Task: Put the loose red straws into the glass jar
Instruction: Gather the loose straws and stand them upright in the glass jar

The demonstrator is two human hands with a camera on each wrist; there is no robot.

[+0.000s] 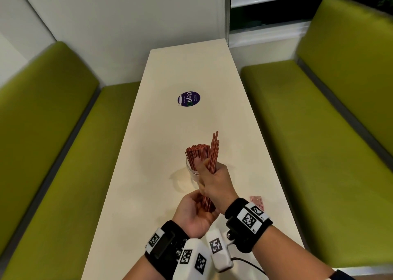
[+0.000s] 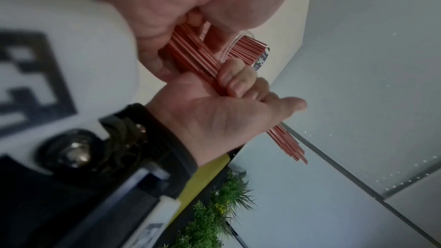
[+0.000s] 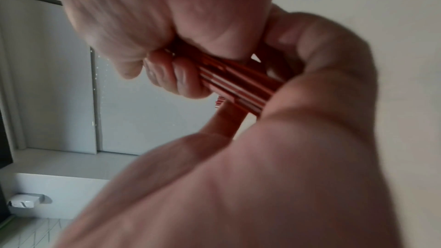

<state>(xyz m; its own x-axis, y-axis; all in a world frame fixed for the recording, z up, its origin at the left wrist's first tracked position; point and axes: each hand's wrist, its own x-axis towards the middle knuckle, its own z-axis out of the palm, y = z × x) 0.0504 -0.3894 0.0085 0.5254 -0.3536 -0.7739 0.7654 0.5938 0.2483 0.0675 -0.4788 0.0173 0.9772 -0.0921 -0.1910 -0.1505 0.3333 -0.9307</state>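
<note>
A clear glass jar (image 1: 190, 169) stands on the white table (image 1: 161, 120), packed with upright red straws (image 1: 196, 153). Just in front of it and to its right, my right hand (image 1: 213, 178) grips the middle of a bundle of loose red straws (image 1: 213, 152) that stands nearly upright, its top ends uneven and higher than the jar's straws. My left hand (image 1: 196, 212), palm up, curls its fingers round the bundle's lower ends. In the left wrist view the bundle (image 2: 190, 57) runs between both hands, with the jar (image 2: 241, 44) behind. The right wrist view shows the straws (image 3: 238, 82) blurred between curled fingers.
A round purple sticker (image 1: 188, 99) lies further up the narrow table. A small pinkish packet (image 1: 257, 202) lies near the table's right edge, beside my right wrist. Green benches (image 1: 53, 152) flank the table on both sides. A black cable (image 1: 248, 262) trails off the near right edge.
</note>
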